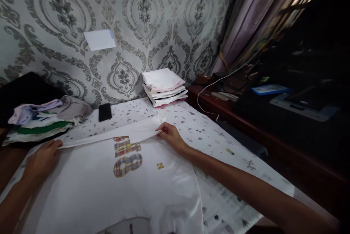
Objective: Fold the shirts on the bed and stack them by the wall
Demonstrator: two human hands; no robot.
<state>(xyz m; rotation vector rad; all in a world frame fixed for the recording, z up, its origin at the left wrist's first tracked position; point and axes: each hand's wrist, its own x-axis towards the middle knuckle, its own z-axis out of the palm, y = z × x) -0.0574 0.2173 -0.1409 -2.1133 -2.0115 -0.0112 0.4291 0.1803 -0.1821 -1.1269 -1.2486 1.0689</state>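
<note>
A large white garment (90, 175) with plaid lettering is spread over the patterned white sheet, its far edge folded over. My left hand (43, 157) is closed on that edge at the left. At the right end of the fold, my right hand (171, 135) pinches the cloth between thumb and fingers. Part of another print shows near the bottom of the view. Beyond my right hand stands a stack of folded white clothes (164, 86) near the wall.
Loosely piled clothes (41, 121) lie at the left, beside a black phone (105, 112). A white cable (201, 99) hangs from the dark red desk (232, 112) at the right, where a blue-edged object (270, 89) lies. Patterned wallpaper stands behind.
</note>
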